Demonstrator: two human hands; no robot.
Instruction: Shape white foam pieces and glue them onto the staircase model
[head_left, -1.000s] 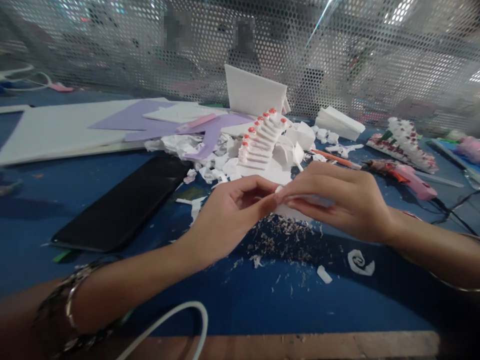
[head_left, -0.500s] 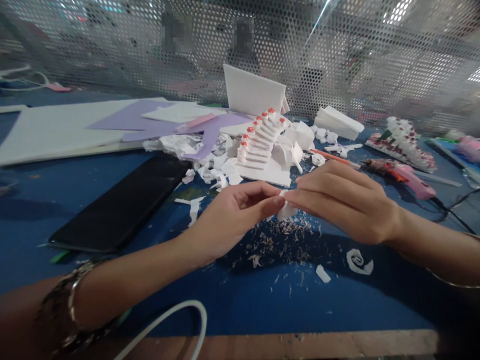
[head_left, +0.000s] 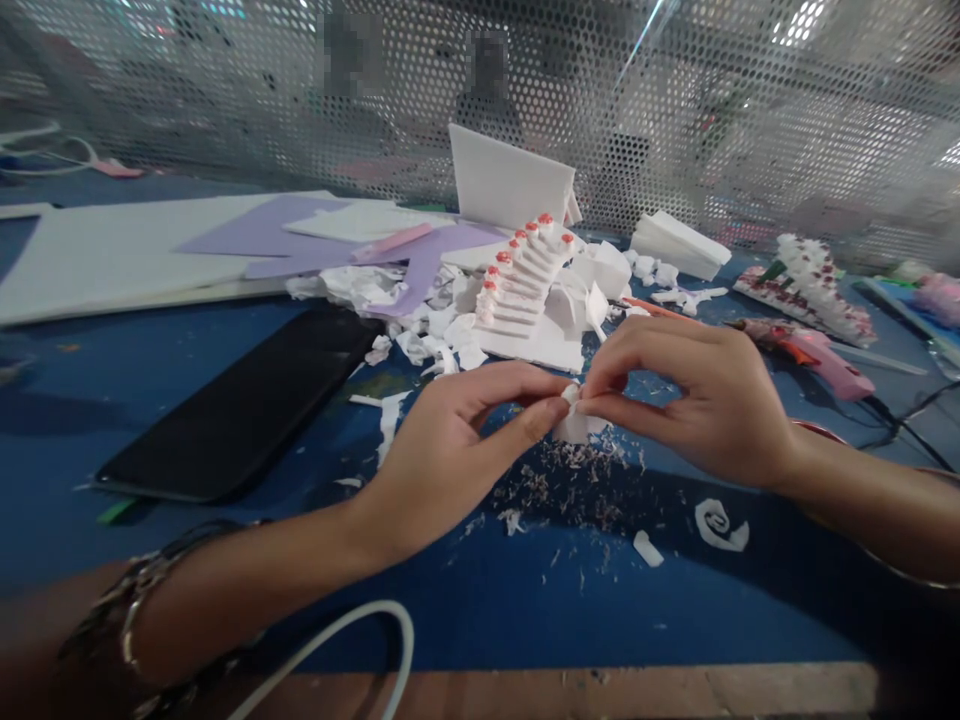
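My left hand (head_left: 457, 440) and my right hand (head_left: 694, 400) meet above the blue table (head_left: 525, 590). Both pinch one small white paper piece (head_left: 576, 422) between thumb and fingertips. Right under it lies a patch of fine shavings (head_left: 570, 485). A rolled white paper curl (head_left: 720, 525) and a small white scrap (head_left: 646, 548) lie on the table below my right wrist. Just behind my hands stands a white paper staircase model (head_left: 521, 280) with red-topped posts.
A black phone (head_left: 240, 405) lies at the left. White and purple sheets (head_left: 225, 245) cover the far left. Crumpled white scraps (head_left: 420, 315) surround the staircase. A pink glue gun (head_left: 814, 355) and another decorated model (head_left: 810, 285) lie at the right. A perforated metal screen (head_left: 675, 110) closes the back. A white cable (head_left: 360, 640) loops at the near edge.
My right hand's fingers have curled from flat over the paper into a pinch at its end, and less of the white piece shows. Both hands have stayed in nearly the same place.
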